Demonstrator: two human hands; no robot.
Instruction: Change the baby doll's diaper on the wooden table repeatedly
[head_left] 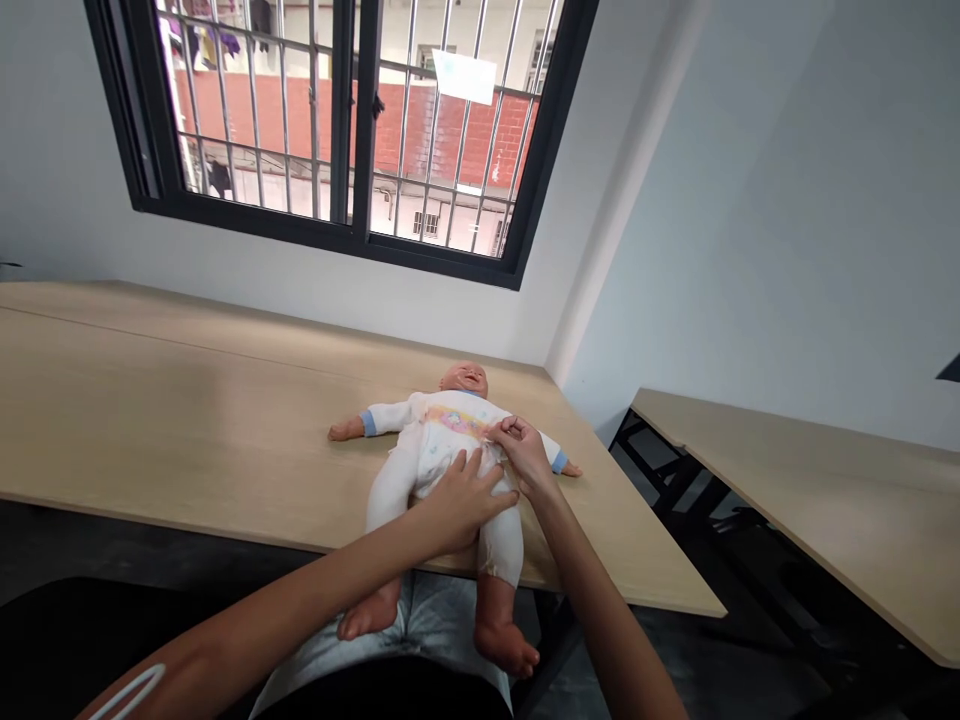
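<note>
A baby doll [454, 412] in a white outfit with blue cuffs and a colourful chest print lies on its back, arms spread. Its head points toward the window and its feet hang over the near table edge. Around its hips is a white diaper [441, 462] with faint blue marks. My left hand [466, 500] rests palm down on the diaper's front and the top of one leg, fingers spread. At the waist, on the right of the picture, my right hand [523, 450] pinches the diaper's edge; the exact bit between the fingertips is hidden.
The doll lies on a light wooden table [225, 430] against the wall, beneath a barred, dark-framed window [352, 235]. Across a gap on the right stands a second wooden table [810, 480] with black legs. My lap [442, 610] is just under the near edge.
</note>
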